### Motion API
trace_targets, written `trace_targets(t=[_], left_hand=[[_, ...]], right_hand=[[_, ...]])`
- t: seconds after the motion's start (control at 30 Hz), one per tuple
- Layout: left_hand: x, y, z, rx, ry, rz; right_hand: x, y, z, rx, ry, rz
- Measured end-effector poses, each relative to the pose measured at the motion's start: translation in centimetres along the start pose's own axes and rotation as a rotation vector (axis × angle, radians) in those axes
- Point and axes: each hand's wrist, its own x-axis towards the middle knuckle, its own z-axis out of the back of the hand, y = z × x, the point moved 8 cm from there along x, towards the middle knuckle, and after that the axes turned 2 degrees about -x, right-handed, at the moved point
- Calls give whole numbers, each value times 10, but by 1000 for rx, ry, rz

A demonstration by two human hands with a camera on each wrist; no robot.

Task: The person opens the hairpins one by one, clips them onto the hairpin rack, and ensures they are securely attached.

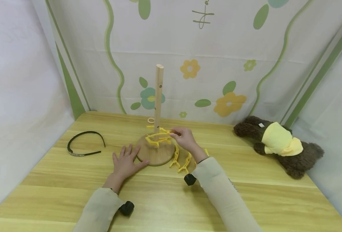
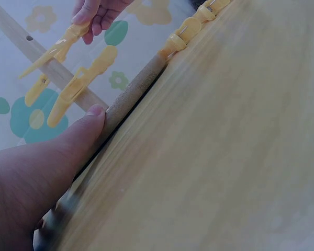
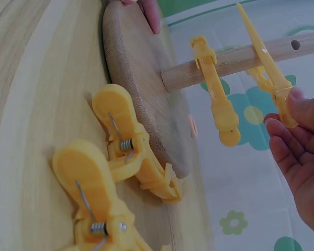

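Note:
A wooden post (image 1: 158, 93) stands upright on a round wooden base (image 1: 156, 158). My right hand (image 1: 184, 138) pinches the end of a yellow plastic spring clip (image 3: 264, 57) between thumb and fingers, and the clip's long arms lie at the post. Lower down, another yellow clip (image 3: 217, 97) sits across the post near the base. With fingers spread on the table, my left hand (image 1: 125, 162) lies beside the base, its thumb touching the rim. Several more yellow clips (image 1: 176, 158) rest on the table to the base's right, partly behind my right wrist.
A black headband (image 1: 78, 155) lies on the left of the wooden table (image 1: 165, 199). Behind the post is a small wooden ring (image 1: 151, 120). A brown plush toy in a yellow shirt (image 1: 284, 141) lies at the right. A printed curtain (image 1: 206, 42) hangs along the back.

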Motion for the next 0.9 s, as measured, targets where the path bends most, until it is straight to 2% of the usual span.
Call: trace_targets(t=[0.27,0.53,0.8,0.9], left_hand=[[0,0,0,2,-4,2],[0,2,0,6,-14,7],[0,0,-1,18,13,6],[0,0,-1,18,9,4]], right_hand=[[1,-3,-7,24,32,-10],[-2,-5,-14,95,90,-78],[-4,-1,-14,56,90,-20],[-5,-1,-14,73,95,-33]])
